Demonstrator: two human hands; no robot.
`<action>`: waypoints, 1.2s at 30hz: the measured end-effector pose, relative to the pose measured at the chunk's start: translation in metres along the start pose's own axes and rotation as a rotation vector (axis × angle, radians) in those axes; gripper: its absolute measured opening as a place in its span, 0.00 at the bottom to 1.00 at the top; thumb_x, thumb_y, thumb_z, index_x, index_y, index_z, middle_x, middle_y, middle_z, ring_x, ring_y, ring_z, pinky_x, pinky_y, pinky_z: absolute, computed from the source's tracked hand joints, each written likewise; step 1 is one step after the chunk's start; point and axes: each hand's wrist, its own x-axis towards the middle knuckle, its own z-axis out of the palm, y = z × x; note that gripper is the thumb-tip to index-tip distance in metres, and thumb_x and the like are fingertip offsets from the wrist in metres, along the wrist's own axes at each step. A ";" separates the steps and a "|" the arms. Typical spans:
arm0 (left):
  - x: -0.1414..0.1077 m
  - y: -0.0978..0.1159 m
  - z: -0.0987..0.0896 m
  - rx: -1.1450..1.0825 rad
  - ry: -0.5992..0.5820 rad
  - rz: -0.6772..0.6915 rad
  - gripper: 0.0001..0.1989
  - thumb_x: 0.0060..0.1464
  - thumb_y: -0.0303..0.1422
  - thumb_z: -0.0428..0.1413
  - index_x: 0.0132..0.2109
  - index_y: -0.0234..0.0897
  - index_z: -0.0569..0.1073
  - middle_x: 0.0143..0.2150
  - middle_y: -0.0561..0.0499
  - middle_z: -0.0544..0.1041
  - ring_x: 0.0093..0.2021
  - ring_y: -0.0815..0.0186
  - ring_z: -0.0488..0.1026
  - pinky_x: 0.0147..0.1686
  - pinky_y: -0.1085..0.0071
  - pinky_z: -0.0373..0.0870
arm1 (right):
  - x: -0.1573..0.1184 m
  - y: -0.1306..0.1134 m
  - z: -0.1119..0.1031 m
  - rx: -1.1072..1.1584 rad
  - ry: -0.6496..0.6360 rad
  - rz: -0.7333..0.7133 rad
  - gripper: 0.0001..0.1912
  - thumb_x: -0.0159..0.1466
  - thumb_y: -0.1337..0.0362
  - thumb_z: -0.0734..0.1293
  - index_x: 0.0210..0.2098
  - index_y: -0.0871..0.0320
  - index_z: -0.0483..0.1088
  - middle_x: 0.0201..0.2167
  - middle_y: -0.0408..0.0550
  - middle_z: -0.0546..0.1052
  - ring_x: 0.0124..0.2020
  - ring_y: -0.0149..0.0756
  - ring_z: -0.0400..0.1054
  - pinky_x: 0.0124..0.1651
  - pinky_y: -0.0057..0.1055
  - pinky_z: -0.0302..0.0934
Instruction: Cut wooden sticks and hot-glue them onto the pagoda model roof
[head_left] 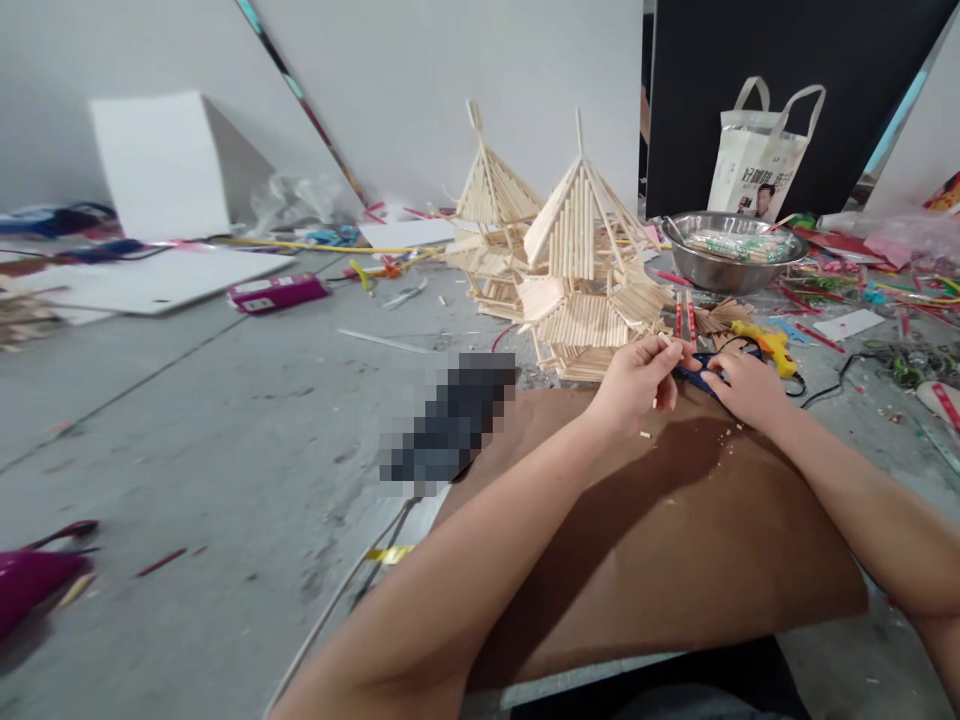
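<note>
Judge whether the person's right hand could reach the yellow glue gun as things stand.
Probably yes: the right hand lies just in front of the yellow glue gun, with nothing between, though it already grips a dark blue tool.

Bare grey concrete floor (pixel 225 420) lies open at left; ahead, two pale stick-built pagoda models (pixel 577 270) block passage; a steel bowl (pixel 731 262) and yellow glue gun (pixel 765 345) crowd the right.

Blue-handled scissors (pixel 701 372) on brown cardboard (pixel 675 540)

Both hands, left hand (pixel 637 385) and right hand (pixel 750 385), meet at blue scissors (pixel 697 372) over brown cardboard (pixel 675 540), beside the stick pagoda model (pixel 581 270).
</note>
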 end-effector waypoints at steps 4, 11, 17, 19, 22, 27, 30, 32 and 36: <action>0.001 0.000 -0.001 -0.087 -0.067 -0.059 0.08 0.52 0.35 0.54 0.33 0.33 0.69 0.26 0.55 0.74 0.11 0.80 0.61 0.11 0.78 0.49 | -0.001 0.002 0.006 -0.252 -0.149 0.046 0.19 0.62 0.52 0.58 0.45 0.58 0.67 0.47 0.55 0.71 0.42 0.46 0.69 0.39 0.38 0.60; 0.002 0.000 -0.007 -0.231 -0.100 -0.128 0.09 0.51 0.34 0.56 0.37 0.32 0.72 0.24 0.56 0.73 0.12 0.80 0.61 0.12 0.78 0.50 | -0.001 -0.003 0.008 -0.235 -0.171 0.068 0.18 0.63 0.57 0.56 0.47 0.60 0.65 0.50 0.57 0.68 0.43 0.46 0.69 0.42 0.37 0.60; 0.003 0.001 -0.009 -0.303 -0.080 -0.164 0.10 0.53 0.36 0.54 0.36 0.32 0.72 0.26 0.54 0.75 0.13 0.78 0.63 0.12 0.78 0.54 | 0.004 0.004 0.007 -0.180 -0.137 0.120 0.18 0.63 0.57 0.56 0.47 0.60 0.66 0.48 0.56 0.70 0.44 0.44 0.68 0.42 0.36 0.59; 0.004 0.001 -0.009 -0.310 -0.078 -0.174 0.10 0.53 0.36 0.54 0.35 0.32 0.71 0.26 0.54 0.74 0.13 0.78 0.63 0.12 0.78 0.54 | 0.006 0.008 0.003 -0.177 -0.137 0.098 0.18 0.62 0.57 0.56 0.46 0.60 0.66 0.46 0.55 0.72 0.43 0.43 0.68 0.42 0.34 0.59; 0.004 0.002 -0.009 -0.315 -0.062 -0.186 0.10 0.54 0.36 0.52 0.34 0.32 0.71 0.25 0.54 0.73 0.12 0.77 0.63 0.12 0.77 0.55 | 0.009 0.015 -0.006 -0.182 -0.170 0.017 0.16 0.60 0.57 0.57 0.41 0.59 0.69 0.40 0.54 0.74 0.40 0.42 0.68 0.40 0.34 0.58; 0.003 0.002 -0.008 -0.262 -0.034 -0.157 0.10 0.55 0.35 0.52 0.31 0.33 0.70 0.25 0.54 0.71 0.13 0.78 0.62 0.13 0.78 0.54 | 0.012 0.028 -0.026 -0.148 -0.250 -0.139 0.13 0.56 0.56 0.62 0.33 0.58 0.70 0.34 0.51 0.74 0.36 0.39 0.67 0.38 0.32 0.59; 0.003 0.000 -0.008 -0.124 -0.029 -0.072 0.11 0.54 0.37 0.52 0.30 0.34 0.69 0.25 0.55 0.69 0.14 0.79 0.60 0.14 0.77 0.54 | 0.012 0.035 -0.042 -0.077 -0.225 -0.149 0.12 0.53 0.58 0.65 0.34 0.57 0.72 0.35 0.50 0.75 0.36 0.38 0.68 0.38 0.32 0.60; 0.002 -0.004 -0.006 0.114 0.008 0.058 0.12 0.54 0.37 0.52 0.28 0.34 0.68 0.25 0.55 0.68 0.17 0.77 0.62 0.18 0.76 0.58 | 0.011 0.040 -0.055 0.016 -0.167 -0.143 0.15 0.51 0.59 0.67 0.38 0.56 0.73 0.37 0.49 0.75 0.36 0.38 0.68 0.38 0.32 0.60; 0.001 -0.016 -0.001 0.643 0.076 0.438 0.11 0.53 0.32 0.52 0.24 0.34 0.66 0.36 0.46 0.71 0.38 0.67 0.70 0.42 0.67 0.66 | 0.005 0.046 -0.075 0.356 -0.071 0.011 0.24 0.48 0.57 0.70 0.45 0.56 0.71 0.27 0.44 0.74 0.23 0.31 0.65 0.25 0.28 0.58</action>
